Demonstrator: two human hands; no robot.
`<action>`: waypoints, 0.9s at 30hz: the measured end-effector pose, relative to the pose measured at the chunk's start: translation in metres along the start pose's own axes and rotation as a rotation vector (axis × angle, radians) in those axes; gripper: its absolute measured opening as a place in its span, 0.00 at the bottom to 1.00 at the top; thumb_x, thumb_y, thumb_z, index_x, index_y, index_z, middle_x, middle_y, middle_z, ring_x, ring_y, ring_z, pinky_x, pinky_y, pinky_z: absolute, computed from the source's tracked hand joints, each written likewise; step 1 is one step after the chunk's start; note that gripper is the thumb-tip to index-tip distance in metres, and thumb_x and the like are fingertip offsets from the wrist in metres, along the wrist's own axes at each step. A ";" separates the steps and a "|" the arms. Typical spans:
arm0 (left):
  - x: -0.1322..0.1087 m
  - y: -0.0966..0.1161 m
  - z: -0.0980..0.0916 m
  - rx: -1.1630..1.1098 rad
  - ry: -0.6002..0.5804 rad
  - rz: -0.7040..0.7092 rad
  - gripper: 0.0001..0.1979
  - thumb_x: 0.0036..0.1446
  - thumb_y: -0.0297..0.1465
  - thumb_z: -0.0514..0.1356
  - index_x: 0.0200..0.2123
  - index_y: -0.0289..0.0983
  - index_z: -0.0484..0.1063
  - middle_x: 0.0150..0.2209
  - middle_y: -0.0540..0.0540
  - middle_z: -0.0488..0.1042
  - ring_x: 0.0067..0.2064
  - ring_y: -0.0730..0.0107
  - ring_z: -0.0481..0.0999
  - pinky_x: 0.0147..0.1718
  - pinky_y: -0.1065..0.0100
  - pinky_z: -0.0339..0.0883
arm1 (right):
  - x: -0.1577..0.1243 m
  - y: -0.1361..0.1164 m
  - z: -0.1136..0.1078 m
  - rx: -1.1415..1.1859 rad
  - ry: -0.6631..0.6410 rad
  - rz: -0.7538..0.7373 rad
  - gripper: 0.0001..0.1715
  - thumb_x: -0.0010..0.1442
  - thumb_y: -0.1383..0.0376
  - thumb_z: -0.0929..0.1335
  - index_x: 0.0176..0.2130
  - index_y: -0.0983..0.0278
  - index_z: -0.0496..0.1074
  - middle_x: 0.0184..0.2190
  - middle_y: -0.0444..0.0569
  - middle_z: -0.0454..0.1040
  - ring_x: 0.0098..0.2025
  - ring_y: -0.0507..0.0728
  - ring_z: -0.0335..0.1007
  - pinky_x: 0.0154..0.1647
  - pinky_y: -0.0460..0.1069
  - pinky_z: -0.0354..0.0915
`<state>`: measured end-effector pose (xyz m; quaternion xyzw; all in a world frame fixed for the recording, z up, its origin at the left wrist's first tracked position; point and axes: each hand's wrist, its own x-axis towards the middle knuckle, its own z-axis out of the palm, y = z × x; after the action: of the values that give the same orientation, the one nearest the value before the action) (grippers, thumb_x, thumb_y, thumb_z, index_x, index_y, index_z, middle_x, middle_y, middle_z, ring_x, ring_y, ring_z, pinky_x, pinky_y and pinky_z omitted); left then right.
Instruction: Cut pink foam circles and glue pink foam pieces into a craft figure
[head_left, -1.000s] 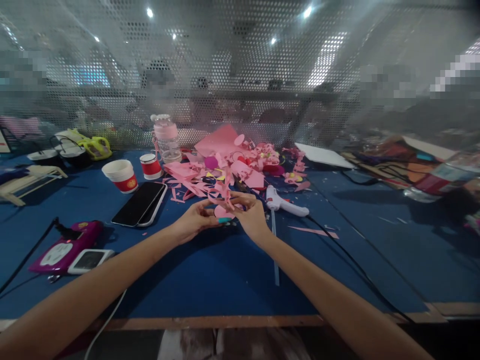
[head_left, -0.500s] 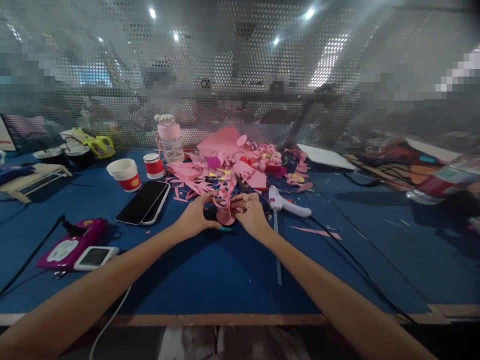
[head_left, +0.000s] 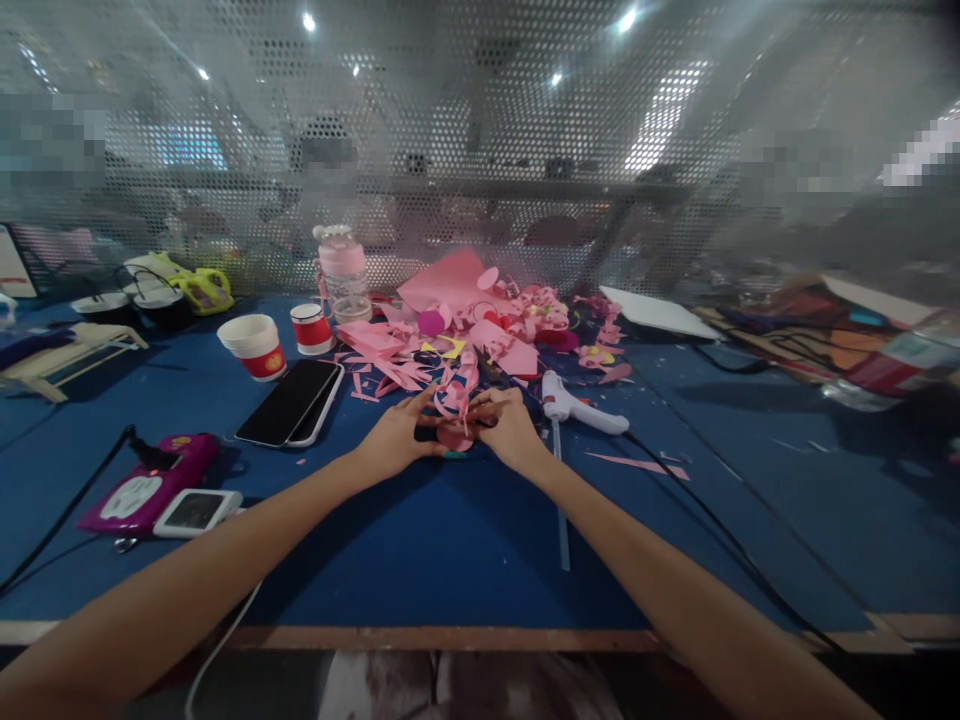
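Note:
A small pink paper piece (head_left: 454, 432) with a round base and curled strips stands between both hands near the middle of the blue table (head_left: 450, 540). My left hand (head_left: 397, 435) grips it from the left, thumb low at the base and fingers behind. From the right, my right hand (head_left: 510, 425) pinches its side with bent fingers. Behind them lies a heap of pink paper scraps (head_left: 375, 340). A white glue gun (head_left: 581, 405) with a clear glue stick rests right of my right hand.
Phones (head_left: 289, 405), paper cups (head_left: 255, 348), a pink-lidded bottle (head_left: 343, 270) and a purple power strip (head_left: 154, 485) are on the left. A white board (head_left: 660, 313) and a plastic bottle (head_left: 892, 360) lie right. A black cable (head_left: 720, 525) runs to the front edge.
My left hand's fingers have closed in on the pink piece. The whole view has shifted slightly, with objects appearing a little further right.

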<state>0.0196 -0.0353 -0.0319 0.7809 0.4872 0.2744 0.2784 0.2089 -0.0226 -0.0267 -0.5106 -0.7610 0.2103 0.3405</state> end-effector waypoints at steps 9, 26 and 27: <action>0.004 0.004 0.002 0.081 -0.016 -0.002 0.39 0.48 0.33 0.62 0.62 0.36 0.50 0.42 0.45 0.77 0.56 0.59 0.63 0.51 0.61 0.60 | 0.004 0.007 0.000 0.090 -0.012 -0.029 0.11 0.43 0.59 0.74 0.21 0.65 0.76 0.27 0.50 0.72 0.27 0.53 0.63 0.27 0.48 0.59; 0.004 -0.001 0.005 0.061 -0.003 -0.019 0.39 0.47 0.33 0.62 0.61 0.35 0.51 0.43 0.43 0.75 0.55 0.61 0.65 0.52 0.62 0.59 | 0.003 0.009 0.003 0.112 -0.027 -0.013 0.16 0.44 0.54 0.73 0.23 0.65 0.77 0.29 0.52 0.73 0.31 0.55 0.65 0.31 0.50 0.61; 0.004 -0.002 0.005 0.058 -0.002 -0.022 0.38 0.47 0.33 0.62 0.61 0.35 0.51 0.44 0.43 0.74 0.55 0.61 0.66 0.52 0.62 0.59 | 0.003 0.008 0.002 0.099 -0.029 -0.012 0.15 0.45 0.54 0.72 0.23 0.65 0.77 0.29 0.52 0.73 0.32 0.56 0.65 0.32 0.50 0.62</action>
<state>0.0235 -0.0322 -0.0362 0.7836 0.5031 0.2564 0.2591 0.2113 -0.0169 -0.0326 -0.4853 -0.7576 0.2532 0.3556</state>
